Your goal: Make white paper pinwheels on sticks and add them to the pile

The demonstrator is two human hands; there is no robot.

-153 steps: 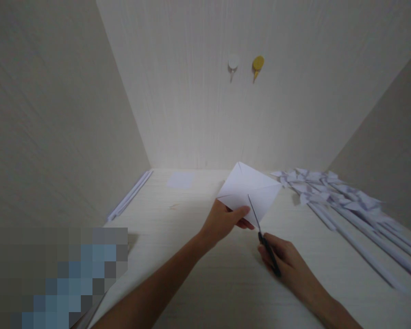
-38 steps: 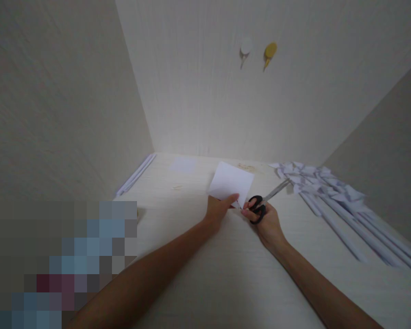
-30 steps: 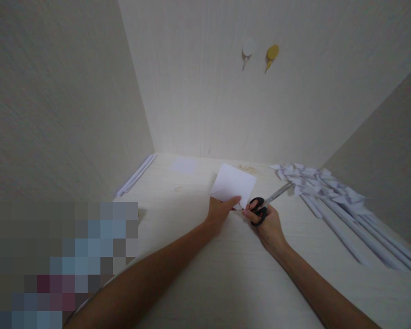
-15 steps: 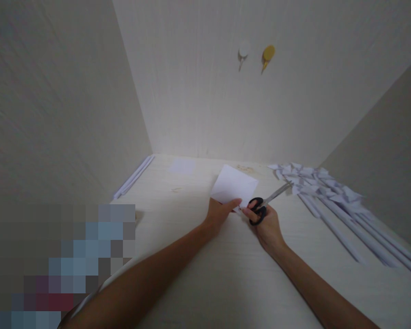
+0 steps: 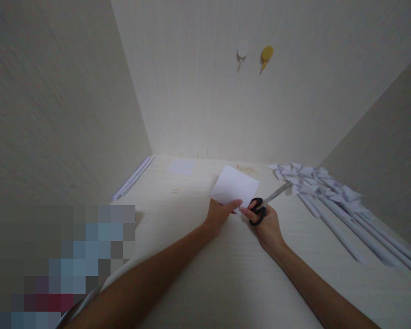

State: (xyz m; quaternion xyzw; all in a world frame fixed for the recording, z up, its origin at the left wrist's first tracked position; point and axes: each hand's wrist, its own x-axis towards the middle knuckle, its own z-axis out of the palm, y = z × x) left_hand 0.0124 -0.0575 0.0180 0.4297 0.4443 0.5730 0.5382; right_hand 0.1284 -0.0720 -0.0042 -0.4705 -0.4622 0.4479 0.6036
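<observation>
"What is closest to me?"

"Two bare forearms reach over a pale table (image 5: 192,278). The right hand (image 5: 266,225) grips black-handled scissors (image 5: 272,196), blades pointing away and to the right. Its thumb and finger come together at the near corner of a white paper (image 5: 235,186) (too small to tell whether they pinch it)."

"And the left hand?"

"The left hand (image 5: 221,212) pinches that paper, thumb on top. The paper is square, turned like a diamond, at the middle of the view, just left of the scissors."

"What lies beyond?"

"On the right, long white tubes (image 5: 342,235) slant away to a cluster of folded shapes (image 5: 320,179) at their far ends. On the left, more rolls (image 5: 133,179) lie along the side wall (image 5: 65,114). Between them, farther back, a sheet (image 5: 182,167) lies flat, and some tan bits (image 5: 245,168) are behind the paper."

"Farthest of all?"

"The back wall (image 5: 192,91), with a white hook (image 5: 242,50) beside a yellow hook (image 5: 267,54)."
</observation>
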